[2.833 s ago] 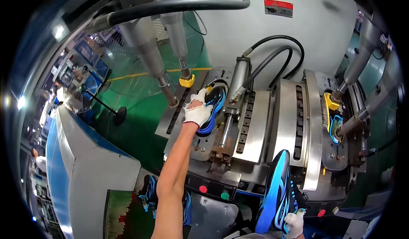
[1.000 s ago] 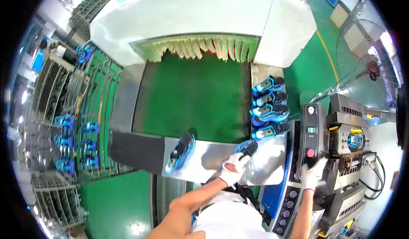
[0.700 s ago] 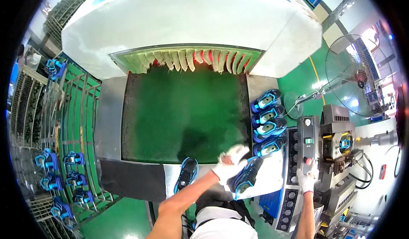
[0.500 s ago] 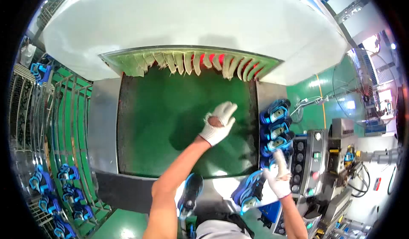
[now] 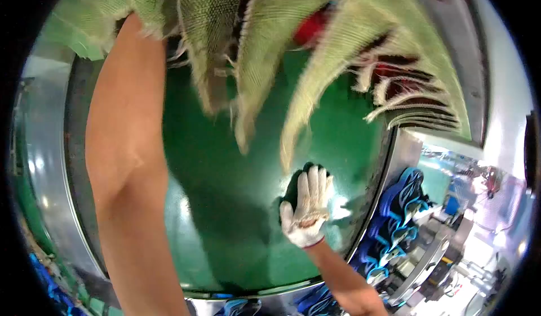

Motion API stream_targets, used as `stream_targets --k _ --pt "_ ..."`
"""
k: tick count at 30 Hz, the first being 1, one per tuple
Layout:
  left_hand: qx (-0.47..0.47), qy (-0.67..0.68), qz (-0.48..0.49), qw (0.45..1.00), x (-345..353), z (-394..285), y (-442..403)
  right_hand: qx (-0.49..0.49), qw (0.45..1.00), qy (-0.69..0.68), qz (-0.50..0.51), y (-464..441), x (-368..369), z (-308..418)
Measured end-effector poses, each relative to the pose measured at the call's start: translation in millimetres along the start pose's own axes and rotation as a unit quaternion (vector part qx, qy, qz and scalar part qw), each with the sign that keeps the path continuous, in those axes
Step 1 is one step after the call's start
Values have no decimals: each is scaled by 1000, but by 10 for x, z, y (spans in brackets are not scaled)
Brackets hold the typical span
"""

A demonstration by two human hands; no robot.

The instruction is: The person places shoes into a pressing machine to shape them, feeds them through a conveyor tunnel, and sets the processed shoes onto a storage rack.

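My right hand (image 5: 307, 211), in a white knit glove, rests palm down on the green conveyor belt (image 5: 236, 203), fingers stretched out and holding nothing. My left forearm (image 5: 127, 130) reaches up and forward past the frayed green cloth strips (image 5: 262, 45) of a curtain over the opening. Those strips hide my left hand, so its fingers and anything it may hold cannot be seen. The tips of the strips hang close above the belt. Red light shows between some of them.
Blue and black shoes (image 5: 394, 228) stand in a row along the right side of the belt. More shoes (image 5: 242, 306) lie at the near edge. Metal rails flank the belt. A machine with cylinders (image 5: 459, 271) stands at the right.
My head has moved in close to the curtain. The left hand has gone from over the belt to behind the strips; the right hand has moved from the shoes onto the belt.
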State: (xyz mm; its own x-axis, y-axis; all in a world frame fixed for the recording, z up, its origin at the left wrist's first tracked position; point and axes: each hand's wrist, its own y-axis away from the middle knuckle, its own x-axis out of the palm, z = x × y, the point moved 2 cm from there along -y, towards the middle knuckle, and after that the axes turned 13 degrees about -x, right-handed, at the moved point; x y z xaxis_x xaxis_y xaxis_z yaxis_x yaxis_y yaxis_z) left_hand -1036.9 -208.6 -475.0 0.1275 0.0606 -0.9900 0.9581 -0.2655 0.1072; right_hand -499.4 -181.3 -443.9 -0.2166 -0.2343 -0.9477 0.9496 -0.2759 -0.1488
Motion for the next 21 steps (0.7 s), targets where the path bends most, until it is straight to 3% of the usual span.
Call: stream_targets --k 6,12,17,19,20,21 --pt "-1 39 -8 999 522 49 -11 -2 1000 4 15 67 117 -41" --pt "79 116 -90 986 32 12 500 21 997 22 67 22 -5 18" --pt "243 254 -168 921 -464 -22 1839 37 990 35 129 -29 -245 121" --pt "187 220 -63 955 -832 58 2561 46 989 -29 135 47 -390 206" --pt "180 331 -33 926 -1127 141 2941 78 979 -88 165 78 -560 348" --pt "208 336 -110 912 -1048 216 3242 109 963 -142 200 182 -745 507"
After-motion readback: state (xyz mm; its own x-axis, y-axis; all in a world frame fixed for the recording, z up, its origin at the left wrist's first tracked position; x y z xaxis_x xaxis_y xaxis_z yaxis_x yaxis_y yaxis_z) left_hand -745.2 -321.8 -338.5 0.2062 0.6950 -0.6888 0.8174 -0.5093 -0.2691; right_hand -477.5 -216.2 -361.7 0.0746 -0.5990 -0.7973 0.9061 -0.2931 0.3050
